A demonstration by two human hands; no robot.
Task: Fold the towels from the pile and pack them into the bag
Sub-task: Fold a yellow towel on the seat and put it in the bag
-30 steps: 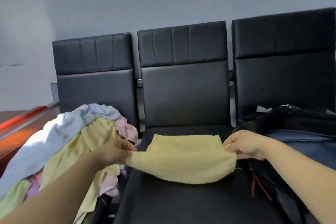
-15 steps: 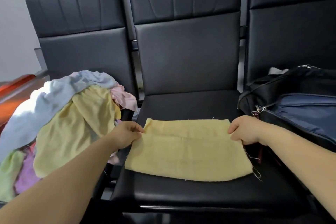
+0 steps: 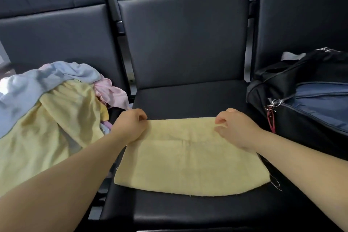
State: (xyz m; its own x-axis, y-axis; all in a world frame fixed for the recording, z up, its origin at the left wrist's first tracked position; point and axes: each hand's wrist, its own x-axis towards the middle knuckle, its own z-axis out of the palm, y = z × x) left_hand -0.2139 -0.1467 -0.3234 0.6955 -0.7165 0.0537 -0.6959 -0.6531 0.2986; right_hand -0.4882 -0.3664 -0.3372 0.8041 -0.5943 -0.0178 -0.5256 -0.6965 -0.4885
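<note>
Since the earlier frame the right hand (image 3: 237, 130) has been shifted inward along the far edge of the yellow towel (image 3: 188, 158), which is laid flat on the middle seat (image 3: 188, 100) (pile (image 3: 62, 111) at 9 o'clock, bag (image 3: 308, 98) at 3 o'clock). A skewed fold could be caused by uneven pulling. That edge is pinched by the curled left hand (image 3: 130, 126) at 10 o'clock and by the right at 2 o'clock.

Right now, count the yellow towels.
2. One towel lies on the middle seat, gripped by the left hand and right hand; the other drapes over the pile on the left seat. More may be buried.
</note>
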